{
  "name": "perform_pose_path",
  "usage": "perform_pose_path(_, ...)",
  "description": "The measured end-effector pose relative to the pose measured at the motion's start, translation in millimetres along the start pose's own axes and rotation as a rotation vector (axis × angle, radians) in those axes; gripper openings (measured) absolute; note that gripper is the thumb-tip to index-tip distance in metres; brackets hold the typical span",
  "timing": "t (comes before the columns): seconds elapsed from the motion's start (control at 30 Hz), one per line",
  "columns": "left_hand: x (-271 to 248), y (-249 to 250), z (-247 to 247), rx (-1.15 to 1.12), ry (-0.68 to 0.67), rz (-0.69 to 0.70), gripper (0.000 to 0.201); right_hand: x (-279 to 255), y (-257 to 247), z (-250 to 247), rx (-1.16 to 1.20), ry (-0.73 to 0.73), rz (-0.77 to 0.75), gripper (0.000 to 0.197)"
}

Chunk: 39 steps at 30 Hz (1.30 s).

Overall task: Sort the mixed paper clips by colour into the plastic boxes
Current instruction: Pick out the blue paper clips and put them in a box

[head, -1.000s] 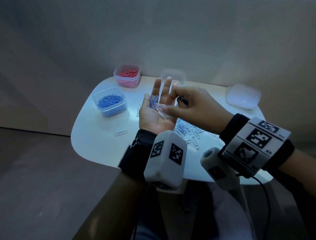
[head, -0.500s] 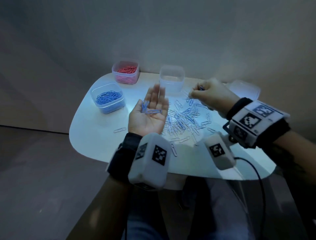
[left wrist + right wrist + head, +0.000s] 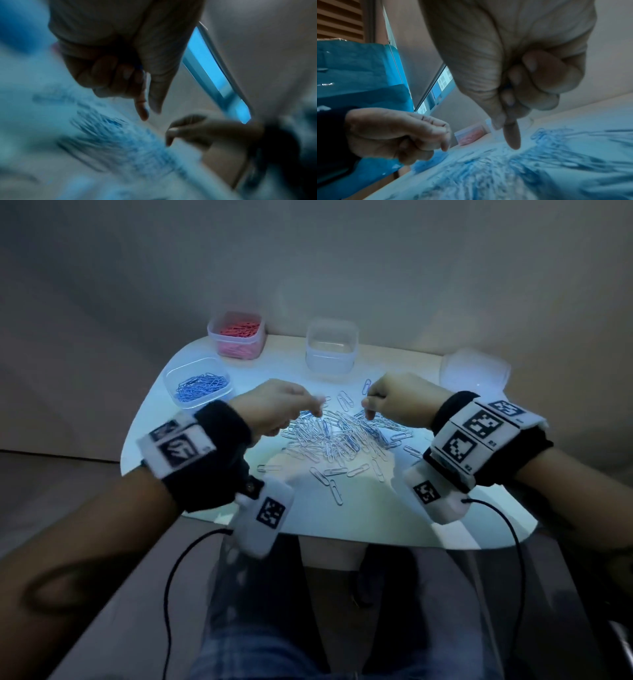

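Hovering over the heap of paper clips at the middle of the white surface, both hands hung knuckles-up with their fingers curled inward. The left hand sat just left of the heap, its grip closed into a loose fist with only the index finger and thumb pointing down toward the clips; something blue showed between the curled fingers in the left wrist view, though blur made it impossible to tell whether clips were held there. The right hand sat just right of the heap's far end, its grip likewise curled, thumb and index finger pressed side by side and aimed down, a sliver of blue wedged under the folded fingers; what it was could not be told. Neither fingertip clearly touched the heap.

Left of the heap and slightly beyond it stood a clear box of blue clips. Farther beyond the heap on the left stood a box of pink-red clips, and straight beyond the heap a clear box whose contents were not discernible. Right of the heap, past the right hand, lay a translucent lid. A few stray clips lay on the near side of the heap
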State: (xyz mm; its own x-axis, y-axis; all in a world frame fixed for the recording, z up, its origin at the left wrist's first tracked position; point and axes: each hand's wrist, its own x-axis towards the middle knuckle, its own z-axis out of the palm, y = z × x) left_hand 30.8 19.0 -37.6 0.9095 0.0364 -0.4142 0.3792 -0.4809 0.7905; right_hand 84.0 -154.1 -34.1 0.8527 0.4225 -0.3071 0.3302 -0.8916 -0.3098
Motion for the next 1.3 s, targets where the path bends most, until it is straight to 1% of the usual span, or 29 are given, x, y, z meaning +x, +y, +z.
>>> perform_pose_path(0.07,6,4,8,0.496,0.053,0.14,0.013,-2,12,1,-0.049,0.084,0.005,0.019)
perform_pose_path(0.1,9,7,11,0.661,0.074,0.19,0.015,0,20,-1,-0.055,0.163,0.027,0.018)
perform_pose_path(0.17,17,14,13,0.817,0.079,0.249,0.021,10,34,-12,-0.051,0.303,0.081,0.019)
perform_pose_path(0.2,21,18,13,0.861,0.056,0.262,0.023,18,38,-17,-0.067,0.313,0.078,0.019)
perform_pose_path(0.23,24,21,13,0.904,0.025,0.272,0.025,26,40,-22,-0.095,0.272,0.037,0.02)
perform_pose_path(0.3,25,25,14,0.993,-0.028,0.288,0.028,40,36,-25,-0.167,0.121,-0.104,0.03)
perform_pose_path(0.33,25,25,15,1.031,-0.033,0.302,0.029,46,32,-25,-0.209,0.051,-0.162,0.035)
perform_pose_path(0.4,26,24,17,1.085,-0.025,0.345,0.028,57,25,-23,-0.299,-0.036,-0.227,0.042)
perform_pose_path(0.43,27,24,19,1.106,-0.024,0.37,0.026,62,24,-23,-0.339,-0.046,-0.244,0.042)
perform_pose_path(0.47,27,23,19,1.122,-0.027,0.39,0.024,65,24,-22,-0.369,-0.042,-0.257,0.041)
perform_pose_path(0.53,26,22,19,1.142,-0.036,0.41,0.019,69,25,-21,-0.397,-0.042,-0.269,0.032)
perform_pose_path(0.63,25,22,18,1.149,-0.042,0.443,0.015,70,25,-19,-0.418,-0.078,-0.263,0.022)
perform_pose_path(0.7,25,20,15,1.107,-0.05,0.448,0.014,70,24,-18,-0.444,-0.114,-0.247,0.022)
perform_pose_path(0.8,24,17,9,0.974,-0.037,0.432,0.013,69,22,-17,-0.466,-0.178,-0.213,0.024)
perform_pose_path(0.9,20,11,1,0.845,-0.004,0.396,0.01,65,21,-19,-0.45,-0.17,-0.216,0.018)
perform_pose_path(0.93,18,9,-2,0.801,0.006,0.379,0.009,62,21,-21,-0.401,-0.144,-0.217,0.013)
perform_pose_path(1.0,17,3,-7,0.691,0.021,0.327,0.005,54,24,-27,-0.204,-0.072,-0.205,0.009)
perform_pose_path(1.03,17,0,-9,0.617,0.02,0.292,0.008,49,26,-30,-0.053,-0.031,-0.184,0.011)
perform_pose_path(1.1,15,-5,-12,0.431,-0.007,0.213,0.015,35,29,-32,0.348,0.024,-0.099,0.022)
perform_pose_path(1.17,13,-10,-14,0.244,-0.045,0.146,0.014,19,29,-29,0.746,0.054,-0.043,0.029)
perform_pose_path(1.23,10,-13,-14,0.096,-0.081,0.084,0.013,6,29,-23,1.023,0.073,-0.01,0.029)
perform_pose_path(1.3,7,-14,-14,0.007,-0.092,0.034,0.015,-3,30,-17,1.242,0.066,0.018,0.025)
